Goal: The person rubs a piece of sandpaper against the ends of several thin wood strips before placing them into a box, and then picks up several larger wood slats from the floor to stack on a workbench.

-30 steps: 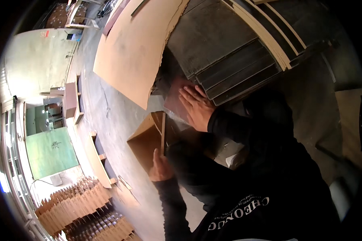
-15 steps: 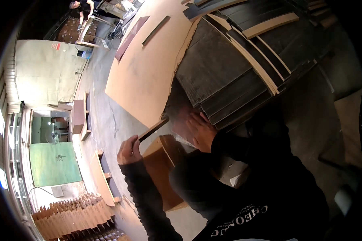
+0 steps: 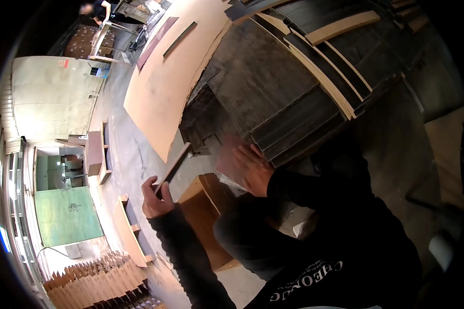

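Observation:
My left hand (image 3: 157, 200) is closed around the near end of a narrow dark wood strip (image 3: 174, 167), which slants up and away. The strip's far end is close to the lower corner of a large tan sheet (image 3: 165, 87). My right hand (image 3: 253, 169) lies with its fingers stretched out on a blurred reddish-brown flat piece (image 3: 228, 157). That piece rests by the near edge of a stack of dark boards (image 3: 294, 121). Below, next to my knee, stands a brown wooden box (image 3: 198, 216).
Pale wood strips (image 3: 322, 72) lie across the dark stack. Two loose strips, one reddish (image 3: 157, 44), rest on the tan sheet. Upright wood pieces (image 3: 95, 273) crowd the lower left, near a green board (image 3: 69, 216). Another person (image 3: 98, 13) bends over at the far upper left.
My left hand has moved slightly left and down, and its strip slants more steeply. The tan sheet has shifted left, baring more dark boards. My right hand remains on the reddish-brown piece.

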